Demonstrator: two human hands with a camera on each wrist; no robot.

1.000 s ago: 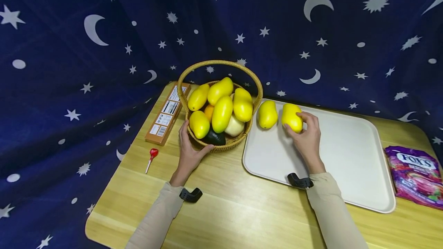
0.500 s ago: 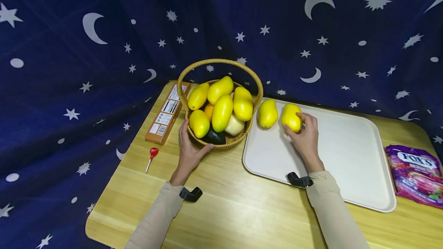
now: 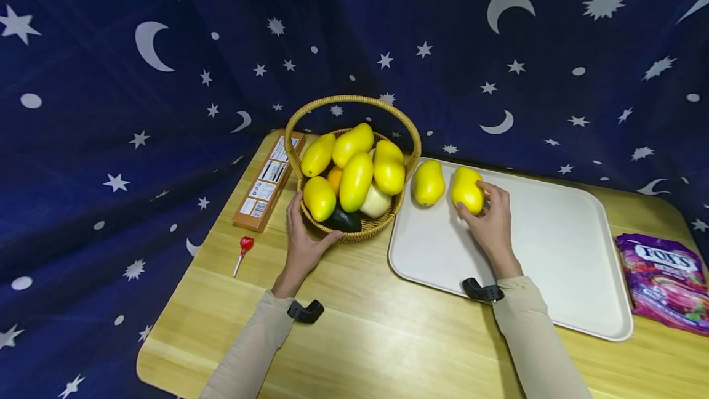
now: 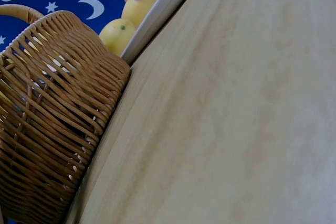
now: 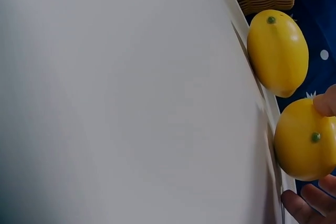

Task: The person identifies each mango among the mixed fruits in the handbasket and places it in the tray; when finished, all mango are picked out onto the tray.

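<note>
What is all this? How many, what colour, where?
table: 1, pale wood, underneath
cloth: 1, starry blue, behind table
basket: 1, tan, on table
tray: 1, white, right of basket
mangoes: 7 visible, yellow, 5 in basket, 2 at tray
orange fruit: 1, orange, in basket
pale fruit: at least 1, cream, basket
dark fruit: 1, blackish green, basket
box: 1, brown, left of basket
lollipop: 1, red, near box
bag: 1, purple, right of tray
sleeves: 2, beige, foreground
wristbands: 2, black, beside sleeves
left hand: 1, gripping basket
right hand: 1, holding mango
</note>
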